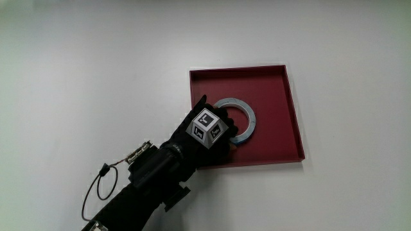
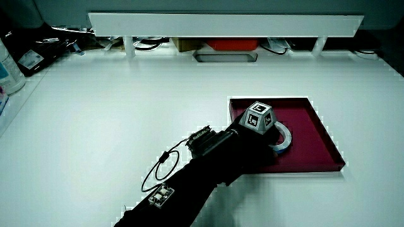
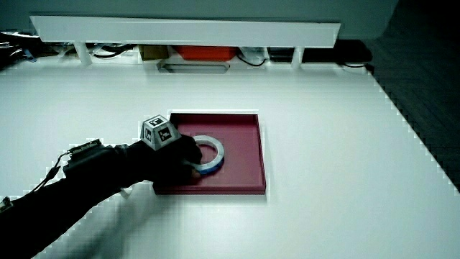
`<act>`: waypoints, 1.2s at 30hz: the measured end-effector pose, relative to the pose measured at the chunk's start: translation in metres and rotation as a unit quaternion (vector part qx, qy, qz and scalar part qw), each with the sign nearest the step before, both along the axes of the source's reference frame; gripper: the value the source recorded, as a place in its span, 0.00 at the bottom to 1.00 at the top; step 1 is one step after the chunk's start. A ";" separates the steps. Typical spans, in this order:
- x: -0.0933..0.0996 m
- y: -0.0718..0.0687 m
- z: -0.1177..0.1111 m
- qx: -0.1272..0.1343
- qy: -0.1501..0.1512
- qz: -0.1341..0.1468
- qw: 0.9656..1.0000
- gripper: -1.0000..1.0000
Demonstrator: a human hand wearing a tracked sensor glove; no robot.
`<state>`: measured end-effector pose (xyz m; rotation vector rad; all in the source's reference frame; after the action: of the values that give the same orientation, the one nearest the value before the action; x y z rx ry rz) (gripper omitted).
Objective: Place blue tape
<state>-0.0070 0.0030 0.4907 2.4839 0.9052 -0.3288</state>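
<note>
White and plain, the table (image 1: pixel 77 58) carries a shallow dark red tray (image 1: pixel 276 96) with low raised walls, set well in from the low white partition (image 2: pixel 224 24) that both side views show along the table's edge farthest from the person. Under that partition, a few cables and small items lie in shadow, too dim to name. Inside the tray lies the blue tape (image 1: pixel 247 119), a flat ring with a pale upper face and a blue outer band, resting on the tray floor in the part of the tray nearer to the person; the blue band shows best in a side view (image 3: pixel 213 164). The hand (image 1: pixel 204 138), in its black glove, reaches over the tray's wall nearest the forearm and covers the part of the ring closest to it. The small patterned cube (image 1: pixel 207 126) sits on the back of the hand, just beside the ring's open middle. In a side view the fingers (image 3: pixel 192 165) curl down around the ring's near edge and appear closed on it, though the glove hides exactly where each fingertip sits. The ring looks level with the tray floor, and whether it rests fully on the floor cannot be told. The forearm (image 1: pixel 151 176) stretches back across the bare table toward the person, with a thin looped cable (image 1: pixel 96 189) lying beside it.
</note>
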 end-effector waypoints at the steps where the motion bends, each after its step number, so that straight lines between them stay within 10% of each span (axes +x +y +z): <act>1: 0.000 0.000 0.004 -0.003 0.004 -0.002 1.000 0.50; 20: 0.001 -0.001 0.005 -0.011 0.002 -0.008 1.000 0.50; 36: -0.012 -0.005 -0.012 -0.003 0.022 -0.019 1.000 0.19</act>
<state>-0.0190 -0.0024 0.4789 2.4995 0.8747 -0.3990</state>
